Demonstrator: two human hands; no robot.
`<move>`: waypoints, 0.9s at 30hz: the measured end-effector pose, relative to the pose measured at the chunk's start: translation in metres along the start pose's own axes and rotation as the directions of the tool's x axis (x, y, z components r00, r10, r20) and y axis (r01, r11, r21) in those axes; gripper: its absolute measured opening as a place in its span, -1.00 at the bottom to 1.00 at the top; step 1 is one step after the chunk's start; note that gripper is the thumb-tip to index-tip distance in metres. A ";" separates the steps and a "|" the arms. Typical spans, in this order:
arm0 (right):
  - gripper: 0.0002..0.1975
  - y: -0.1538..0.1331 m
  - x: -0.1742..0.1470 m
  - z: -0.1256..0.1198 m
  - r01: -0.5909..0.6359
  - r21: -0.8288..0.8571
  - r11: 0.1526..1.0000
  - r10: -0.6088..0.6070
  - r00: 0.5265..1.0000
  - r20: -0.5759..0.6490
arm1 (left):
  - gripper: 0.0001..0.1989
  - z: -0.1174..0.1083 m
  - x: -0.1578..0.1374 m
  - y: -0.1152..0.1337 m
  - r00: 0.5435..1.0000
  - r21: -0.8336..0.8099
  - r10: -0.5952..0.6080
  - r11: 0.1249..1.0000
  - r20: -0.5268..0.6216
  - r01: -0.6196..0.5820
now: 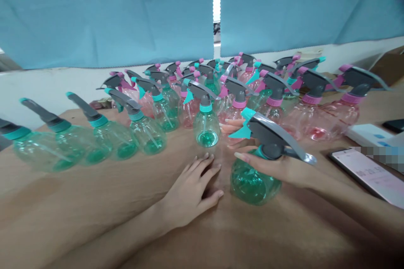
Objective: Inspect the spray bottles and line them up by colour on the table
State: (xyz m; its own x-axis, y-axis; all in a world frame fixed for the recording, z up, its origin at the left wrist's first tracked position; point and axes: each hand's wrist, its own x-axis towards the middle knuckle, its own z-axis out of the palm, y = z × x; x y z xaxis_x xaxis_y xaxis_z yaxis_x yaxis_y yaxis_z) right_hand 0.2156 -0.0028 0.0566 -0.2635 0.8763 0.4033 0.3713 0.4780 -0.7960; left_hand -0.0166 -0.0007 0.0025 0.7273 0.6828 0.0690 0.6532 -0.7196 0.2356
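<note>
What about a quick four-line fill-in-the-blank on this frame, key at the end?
1. The person's ____ hand holds a green spray bottle.
2. The other hand holds nothing, its palm facing ____.
3. The rightmost spray bottle has a ____ collar.
4. The curtain hanging in the background is ____ in colour.

Missing words: right; down; pink; blue.

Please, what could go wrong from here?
The green spray bottle in the right hand might bump the pink-collared bottle behind it, and in such a crowd others could tip too. The right forearm passes beside the phone, so a sideways move could push it.
</note>
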 end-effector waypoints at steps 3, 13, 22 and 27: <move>-0.94 0.003 0.000 0.001 -0.002 0.035 0.999 0.002 1.000 0.028 | -0.46 0.000 0.000 0.000 1.000 0.007 -0.005 1.000 0.012 0.005; -0.92 0.000 -0.001 0.002 -0.041 0.131 0.991 0.038 0.999 0.026 | -0.46 -0.001 -0.001 0.001 1.000 -0.005 -0.002 1.000 -0.003 0.002; -0.94 -0.017 0.001 -0.001 -0.091 0.044 0.995 0.091 0.996 -0.016 | -0.45 -0.001 0.000 0.001 0.999 0.017 -0.006 1.000 0.031 0.005; -0.90 -0.018 -0.001 -0.002 -0.051 0.027 0.998 0.052 0.996 -0.066 | -0.46 0.000 0.000 0.000 1.000 0.016 0.005 1.000 0.011 -0.005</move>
State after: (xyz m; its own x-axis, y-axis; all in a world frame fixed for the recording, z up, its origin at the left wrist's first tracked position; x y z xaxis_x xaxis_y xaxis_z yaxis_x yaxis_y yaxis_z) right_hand 0.2109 -0.0120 0.0718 -0.1840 0.9021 0.3903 0.3602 0.4313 -0.8272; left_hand -0.0168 -0.0006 0.0027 0.7328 0.6778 0.0593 0.6527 -0.7250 0.2199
